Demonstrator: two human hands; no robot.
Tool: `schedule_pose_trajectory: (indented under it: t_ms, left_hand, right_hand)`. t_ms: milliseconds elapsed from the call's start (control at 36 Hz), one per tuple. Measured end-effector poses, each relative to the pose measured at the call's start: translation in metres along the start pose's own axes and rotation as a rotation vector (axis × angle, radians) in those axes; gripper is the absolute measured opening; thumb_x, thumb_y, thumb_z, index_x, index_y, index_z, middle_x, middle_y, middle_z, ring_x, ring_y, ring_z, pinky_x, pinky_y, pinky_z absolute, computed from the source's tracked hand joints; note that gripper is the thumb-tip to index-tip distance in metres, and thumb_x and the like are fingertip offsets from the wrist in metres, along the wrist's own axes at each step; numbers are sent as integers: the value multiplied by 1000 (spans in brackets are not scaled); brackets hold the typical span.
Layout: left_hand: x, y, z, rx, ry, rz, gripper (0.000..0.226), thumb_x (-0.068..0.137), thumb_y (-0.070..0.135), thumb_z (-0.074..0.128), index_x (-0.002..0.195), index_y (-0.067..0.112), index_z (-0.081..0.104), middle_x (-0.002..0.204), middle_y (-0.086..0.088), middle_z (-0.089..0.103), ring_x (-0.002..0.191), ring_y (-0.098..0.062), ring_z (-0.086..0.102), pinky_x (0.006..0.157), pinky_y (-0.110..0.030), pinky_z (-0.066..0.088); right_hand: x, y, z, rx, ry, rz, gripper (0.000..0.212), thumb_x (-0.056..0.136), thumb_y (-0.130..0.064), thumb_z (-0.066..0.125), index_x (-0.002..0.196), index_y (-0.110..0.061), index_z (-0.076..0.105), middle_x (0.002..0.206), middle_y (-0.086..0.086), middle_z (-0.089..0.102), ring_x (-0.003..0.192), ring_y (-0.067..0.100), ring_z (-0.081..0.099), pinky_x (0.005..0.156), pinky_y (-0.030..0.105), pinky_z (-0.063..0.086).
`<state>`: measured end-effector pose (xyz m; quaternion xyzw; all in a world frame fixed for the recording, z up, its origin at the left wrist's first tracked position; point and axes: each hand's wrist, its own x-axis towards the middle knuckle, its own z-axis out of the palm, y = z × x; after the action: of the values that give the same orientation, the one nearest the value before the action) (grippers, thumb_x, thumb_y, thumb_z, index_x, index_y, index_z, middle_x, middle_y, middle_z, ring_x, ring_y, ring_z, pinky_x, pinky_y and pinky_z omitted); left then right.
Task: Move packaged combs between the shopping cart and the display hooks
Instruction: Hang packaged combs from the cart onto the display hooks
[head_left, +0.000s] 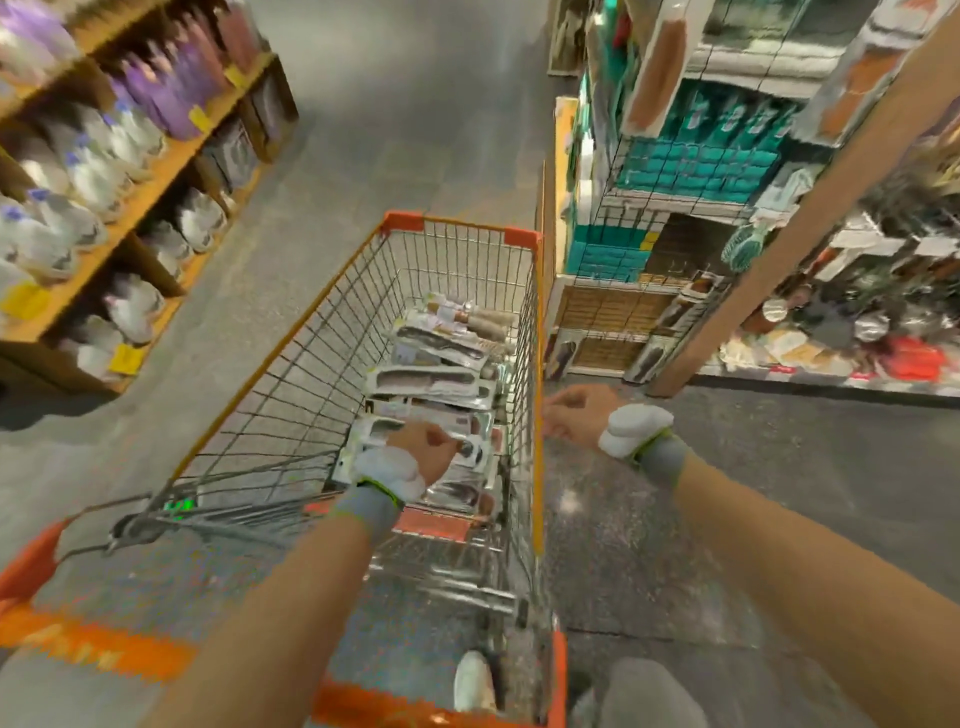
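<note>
head cam: left hand (427, 446) curled down inside the cart (332, 291) over the packaged combs (436, 382), grip unclear. right hand (574, 413) loosely open, touching the cart's right rim, open aisle floor (727, 467) beside.

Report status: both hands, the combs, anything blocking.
Left hand down in the shopping cart, fingers on a packaged comb; grip unclear. Right hand at the cart's right rim, holding nothing. Packaged combs piled along the cart's right side. Nothing blocking the display hooks.
</note>
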<state>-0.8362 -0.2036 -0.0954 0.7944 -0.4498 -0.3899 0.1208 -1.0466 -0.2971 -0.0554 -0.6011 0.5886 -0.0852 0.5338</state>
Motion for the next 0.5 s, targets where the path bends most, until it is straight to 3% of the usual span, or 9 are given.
schedule_pose_trajectory:
  t_ms: [111,194,250,389,500]
  left_hand:
    - [23,0,17,-80,36,-89,19,92,27,57,86,13,68,81,-7,64,79,-25,61,72,-30,47]
    - [45,6,35,-171,110,-215,18,91,20,59,94,5,69,89,-11,67,85,-26,62,70,-31,47]
    - [51,11,43,-225,146,-259,11,91,15,59,89,6,65,86,-12,61,79,-21,56,66,-28,40]
    - [64,36,65,-282,157,-430,18,91,27,55,92,16,69,85,-5,67,77,-23,61,71,-30,48]
    - [73,58,70,-313,173,-472,16,93,25,51,81,19,59,77,-9,60,66,-21,51,58,-30,43]
  right_hand:
    - [55,-2,-16,24,-83,19,5,89,-7,61,91,-6,65,57,-5,67,51,7,62,52,19,51]
    - [103,-7,-23,-165,-173,-69,11,86,-11,61,94,-11,68,79,8,70,75,19,66,78,35,57]
    - [124,-10,-26,-167,-239,-94,9,86,-9,60,89,-17,63,88,12,67,81,25,64,85,41,55]
    - [170,-20,-46,-133,-415,-55,15,86,-7,64,100,-11,59,94,20,65,64,22,60,50,22,52]
    - [195,-30,-59,-138,-472,-59,15,86,-2,63,101,-6,62,94,22,67,62,25,60,52,24,54]
